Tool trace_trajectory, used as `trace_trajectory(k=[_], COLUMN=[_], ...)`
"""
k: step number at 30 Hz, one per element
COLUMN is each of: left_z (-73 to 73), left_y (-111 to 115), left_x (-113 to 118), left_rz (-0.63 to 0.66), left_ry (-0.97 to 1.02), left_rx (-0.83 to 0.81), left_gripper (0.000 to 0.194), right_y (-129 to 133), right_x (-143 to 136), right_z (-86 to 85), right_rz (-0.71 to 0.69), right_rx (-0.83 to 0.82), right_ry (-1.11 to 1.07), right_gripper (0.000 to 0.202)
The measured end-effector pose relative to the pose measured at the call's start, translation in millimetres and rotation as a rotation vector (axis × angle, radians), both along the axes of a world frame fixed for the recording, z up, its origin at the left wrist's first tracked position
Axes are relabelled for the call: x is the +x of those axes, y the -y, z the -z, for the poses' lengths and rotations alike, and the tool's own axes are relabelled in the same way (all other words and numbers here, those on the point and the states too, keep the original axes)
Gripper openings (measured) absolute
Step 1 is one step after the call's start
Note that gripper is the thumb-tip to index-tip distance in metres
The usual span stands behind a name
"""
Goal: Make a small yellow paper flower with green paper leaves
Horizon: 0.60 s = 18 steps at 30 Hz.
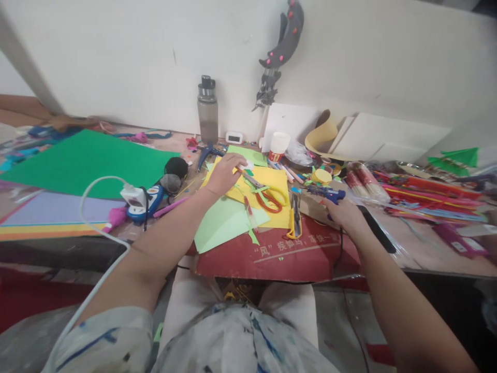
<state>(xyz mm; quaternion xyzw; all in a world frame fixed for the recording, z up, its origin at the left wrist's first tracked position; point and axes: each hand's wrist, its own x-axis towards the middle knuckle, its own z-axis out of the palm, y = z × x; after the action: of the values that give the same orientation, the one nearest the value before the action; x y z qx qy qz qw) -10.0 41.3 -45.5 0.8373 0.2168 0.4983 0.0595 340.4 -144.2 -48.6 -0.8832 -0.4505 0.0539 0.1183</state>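
Observation:
My left hand (225, 173) reaches over yellow paper (233, 192), its fingers closed together beside a small white round piece (248, 165); whether they grip it is unclear. My right hand (344, 211) is wrapped round a dark blue glue gun (332, 195), whose nozzle points left. Between my hands lie orange-and-yellow scissors (274, 199), a red-and-white pen-like tool (248, 207) and a yellow-handled utility knife (295, 215). Light green paper (221, 225) and green scraps lie under and around them.
A grey water bottle (208, 111), a paper cup (278, 145) and blue pliers (207, 154) stand or lie behind. At left are a large green sheet (85, 160) and a white plug (134, 196) with its cable; at right, a phone (376, 228) and colourful pipe cleaners (430, 197).

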Motion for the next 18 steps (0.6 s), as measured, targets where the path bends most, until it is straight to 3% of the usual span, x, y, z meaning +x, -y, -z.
trace_trajectory(k=[4, 11, 13, 15, 18], left_z=[-0.8, -0.3, -0.7, -0.8, -0.1], left_y=[0.8, -3.6, -4.2, -4.5, -4.8], left_x=[0.0, -1.4, -1.5, -1.1, -0.4], left_rz=[0.012, -0.006, -0.001, -0.006, -0.024], left_ry=[-0.006, 0.048, 0.061, 0.066, 0.070], left_rx=[-0.004, 0.006, 0.015, 0.009, -0.007], left_gripper=[0.031, 0.033, 0.032, 0.033, 0.033], right_y=[-1.5, 6.2, 9.8, 8.3, -7.7], right_x=[-1.9, -18.0, -29.4, -46.3, -80.9], right_z=[-0.8, -15.0, -24.2, -33.5, -41.8], right_rz=[0.119, 0.108, 0.084, -0.065, -0.457], right_rx=[-0.142, -0.199, -0.140, 0.026, 0.281], right_ry=[0.069, 0.236, 0.312, 0.365, 0.182], right_gripper=[0.073, 0.078, 0.071, 0.053, 0.023])
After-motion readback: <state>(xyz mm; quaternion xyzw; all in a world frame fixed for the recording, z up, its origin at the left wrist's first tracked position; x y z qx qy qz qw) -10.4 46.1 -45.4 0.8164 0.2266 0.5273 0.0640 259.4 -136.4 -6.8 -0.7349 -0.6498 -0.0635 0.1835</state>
